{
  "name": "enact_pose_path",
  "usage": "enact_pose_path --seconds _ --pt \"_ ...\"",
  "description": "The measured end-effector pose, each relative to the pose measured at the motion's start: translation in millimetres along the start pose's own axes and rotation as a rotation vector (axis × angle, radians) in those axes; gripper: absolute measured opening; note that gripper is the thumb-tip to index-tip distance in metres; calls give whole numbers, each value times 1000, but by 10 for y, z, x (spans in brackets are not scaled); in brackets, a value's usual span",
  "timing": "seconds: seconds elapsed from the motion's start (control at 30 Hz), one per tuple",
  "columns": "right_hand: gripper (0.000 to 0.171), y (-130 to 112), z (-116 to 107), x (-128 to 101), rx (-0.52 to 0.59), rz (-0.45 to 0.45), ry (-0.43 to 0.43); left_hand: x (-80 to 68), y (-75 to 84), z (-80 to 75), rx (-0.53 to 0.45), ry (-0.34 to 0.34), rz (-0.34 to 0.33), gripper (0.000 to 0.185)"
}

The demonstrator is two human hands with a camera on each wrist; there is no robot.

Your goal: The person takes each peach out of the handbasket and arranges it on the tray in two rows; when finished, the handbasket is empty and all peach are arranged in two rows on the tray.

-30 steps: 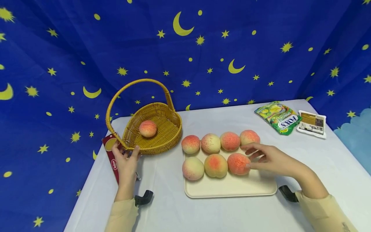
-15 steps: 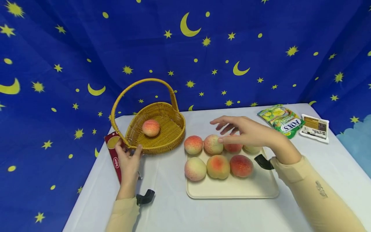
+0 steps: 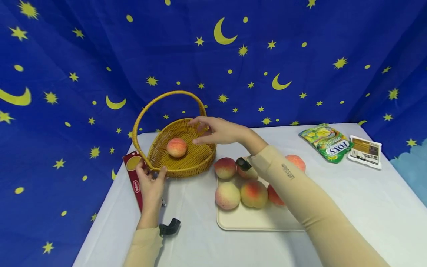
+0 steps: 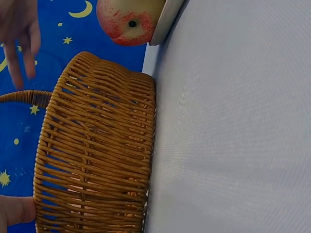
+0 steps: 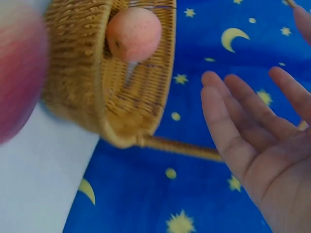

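A woven yellow basket (image 3: 193, 172) with a tall arched handle stands at the left of the table, one peach (image 3: 176, 147) inside it. My left hand (image 3: 151, 189) grips its near rim by the handle's foot; the thumb (image 4: 17, 211) lies against the wicker in the left wrist view. Over the basket's right side hovers my right hand (image 3: 221, 130), fingers spread and nothing held. Its bare palm (image 5: 286, 179) shows in the right wrist view. To the right, several peaches (image 3: 227, 195) sit in two rows on a cream tray (image 3: 260, 223), partly hidden by my right forearm.
A dark red box (image 3: 133, 183) lies left of the basket, partly behind my left hand. At the back right are a green FOX'S bag (image 3: 328, 142) and a small white packet (image 3: 365, 151). A blue star-and-moon cloth (image 3: 253, 100) hangs behind the white table.
My right hand has left the peaches at the tray's right side and swept left, empty, to above the basket. My left hand keeps its grip on the basket. The head view has shifted slightly.
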State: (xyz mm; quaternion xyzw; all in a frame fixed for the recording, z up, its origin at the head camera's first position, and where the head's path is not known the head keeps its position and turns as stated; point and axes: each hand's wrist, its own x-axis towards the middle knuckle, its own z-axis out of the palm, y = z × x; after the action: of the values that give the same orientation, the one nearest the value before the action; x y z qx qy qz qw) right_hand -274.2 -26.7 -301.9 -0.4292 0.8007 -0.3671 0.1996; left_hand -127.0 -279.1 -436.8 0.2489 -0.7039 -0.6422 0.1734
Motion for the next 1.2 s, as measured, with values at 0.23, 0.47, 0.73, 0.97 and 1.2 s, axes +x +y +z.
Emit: enact_pose_path --seconds 0.23,0.47,0.73,0.97,1.2 --pt "66 34 140 662 -38 60 -33 5 -31 -10 -53 -2 35 82" --pt "79 116 372 1063 -46 179 -62 18 -30 7 -15 16 43 82" --pt "77 87 544 1277 -83 371 -160 16 -50 7 -4 27 48 82" --pt "75 71 638 1328 -93 452 -185 12 -66 10 -11 19 57 81" --pt "77 106 742 1355 -55 458 -188 23 -61 16 -16 15 62 81"
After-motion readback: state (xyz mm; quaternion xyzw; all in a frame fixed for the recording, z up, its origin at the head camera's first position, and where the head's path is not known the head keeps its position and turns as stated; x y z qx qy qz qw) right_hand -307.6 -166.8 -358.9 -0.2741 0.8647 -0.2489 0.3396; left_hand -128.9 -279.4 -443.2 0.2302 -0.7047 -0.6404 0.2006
